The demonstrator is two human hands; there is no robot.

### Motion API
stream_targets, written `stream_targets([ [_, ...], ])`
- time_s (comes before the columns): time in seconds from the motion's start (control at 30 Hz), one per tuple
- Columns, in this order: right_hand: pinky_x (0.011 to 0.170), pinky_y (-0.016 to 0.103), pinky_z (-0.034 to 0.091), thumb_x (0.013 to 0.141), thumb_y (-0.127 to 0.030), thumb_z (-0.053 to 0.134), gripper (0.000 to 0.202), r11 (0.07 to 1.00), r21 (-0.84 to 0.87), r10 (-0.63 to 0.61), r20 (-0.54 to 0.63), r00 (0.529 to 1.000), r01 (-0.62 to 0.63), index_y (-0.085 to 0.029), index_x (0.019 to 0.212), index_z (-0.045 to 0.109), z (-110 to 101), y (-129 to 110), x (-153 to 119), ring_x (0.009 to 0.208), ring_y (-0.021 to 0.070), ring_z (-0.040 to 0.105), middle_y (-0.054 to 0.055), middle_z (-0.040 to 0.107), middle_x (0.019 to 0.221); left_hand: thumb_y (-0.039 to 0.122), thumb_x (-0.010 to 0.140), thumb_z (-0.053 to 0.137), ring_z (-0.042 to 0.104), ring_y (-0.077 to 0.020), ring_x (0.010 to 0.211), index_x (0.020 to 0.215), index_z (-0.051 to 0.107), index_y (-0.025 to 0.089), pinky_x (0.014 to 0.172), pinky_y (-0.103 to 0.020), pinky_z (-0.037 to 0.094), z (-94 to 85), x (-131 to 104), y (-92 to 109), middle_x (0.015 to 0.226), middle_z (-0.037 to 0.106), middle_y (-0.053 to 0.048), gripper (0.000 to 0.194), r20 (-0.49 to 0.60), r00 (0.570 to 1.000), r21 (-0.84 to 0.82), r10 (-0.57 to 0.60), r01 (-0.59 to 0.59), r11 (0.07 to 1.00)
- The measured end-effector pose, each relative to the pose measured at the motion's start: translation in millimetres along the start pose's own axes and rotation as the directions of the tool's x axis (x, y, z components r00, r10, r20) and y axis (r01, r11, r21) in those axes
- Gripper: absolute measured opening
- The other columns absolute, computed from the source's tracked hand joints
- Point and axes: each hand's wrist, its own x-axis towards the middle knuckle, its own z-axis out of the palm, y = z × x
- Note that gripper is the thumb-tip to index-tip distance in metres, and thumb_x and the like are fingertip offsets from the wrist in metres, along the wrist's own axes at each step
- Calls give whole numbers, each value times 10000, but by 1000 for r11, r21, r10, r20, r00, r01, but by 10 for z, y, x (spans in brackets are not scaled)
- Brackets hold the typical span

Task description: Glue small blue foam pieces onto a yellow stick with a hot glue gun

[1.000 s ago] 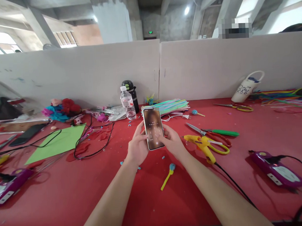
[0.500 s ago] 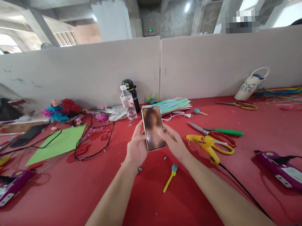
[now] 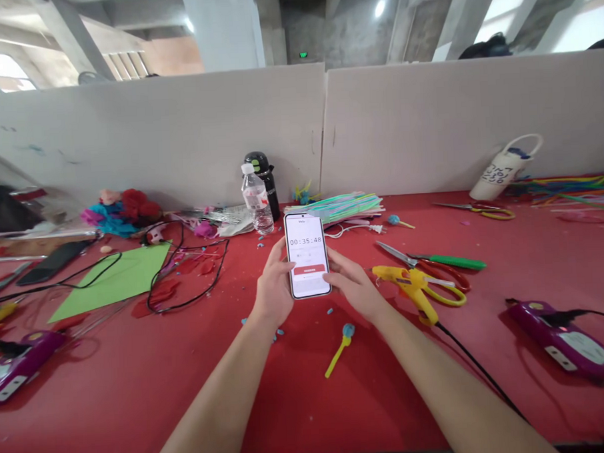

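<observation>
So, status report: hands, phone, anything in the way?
Left hand and right hand gripping phone. Timer screen lit. Nothing between hands and phone.

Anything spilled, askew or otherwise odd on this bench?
Yes, mildly. Small blue bits lie scattered on the red tabletop near the left hand, like loose scraps. The white bottle at the far right leans against the partition instead of standing upright. I can't see any spilled liquid.

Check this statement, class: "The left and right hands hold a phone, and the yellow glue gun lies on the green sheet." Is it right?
Not quite: the head view shows the yellow glue gun on the red table, right of the hands, not on the green sheet. The left hand and right hand do hold a phone.
</observation>
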Motion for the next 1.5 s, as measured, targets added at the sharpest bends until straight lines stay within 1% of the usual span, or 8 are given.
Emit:
stream_targets([
  [0.13,990,461,523,793,-185,709,755,998,-55,-32,80,996,36,-283,1488,431,-85,-1,-2,1247,288,582,84,586,1408,142,679,573,669,-310,1071,1345,490,215,870,-454,558,-12,6,8,1252,672,-82,675,4,1000,5,-11,11,1000],
  [0.3,842,407,585,782,-196,759,946,994,-113,17,165,986,2,-350,1554,234,-40,-14,-47,1145,284,643,101,519,1464,134,687,573,670,-303,1064,1362,490,225,854,-435,562,-40,18,3,1254,667,-77,687,25,1000,-4,18,-18,1000],
  [0.53,1050,469,479,749,-268,819,934,975,-186,-115,24,993,118,-299,1526,301,104,61,-30,1346,303,482,109,464,1498,134,694,565,684,-299,1014,1358,499,226,848,-437,557,-56,21,-14,1175,689,-76,674,45,999,19,-6,5,1000],
  [0.63,997,463,517,775,-277,800,922,984,-153,-82,59,995,90,-322,1530,272,95,46,-41,1258,289,556,98,523,1428,135,696,560,686,-296,999,1358,495,229,834,-436,559,-48,15,-4,1162,691,-76,672,35,999,13,-1,1,1000],
  [0.73,864,427,577,820,-283,756,883,990,-133,-25,91,996,37,-345,1533,239,72,26,-59,1025,244,661,87,583,1321,130,685,551,687,-293,988,1356,492,226,816,-431,563,-32,5,16,1161,690,-77,681,22,1000,-2,-7,7,1000],
  [0.9,735,370,596,833,-266,731,875,991,-134,0,96,995,13,-346,1535,213,55,35,-72,772,166,658,91,585,1286,111,656,560,693,-291,960,1354,495,233,771,-416,573,-43,7,20,1140,698,-73,712,20,1000,12,-23,23,1000],
  [1.17,656,352,592,809,-228,712,957,991,-127,40,59,997,-33,-329,1564,133,81,-2,-67,720,169,663,98,624,1206,37,521,557,694,-295,917,1357,491,232,613,-326,558,-79,37,10,1061,715,-75,861,60,998,59,-16,12,998],
  [1.5,671,383,604,823,-213,685,960,993,-114,44,44,998,-39,-347,1578,108,65,27,-77,709,177,673,94,632,1229,148,681,745,697,-273,820,1442,391,273,571,-336,574,-71,17,5,1066,708,-100,848,107,994,150,-23,6,989],
])
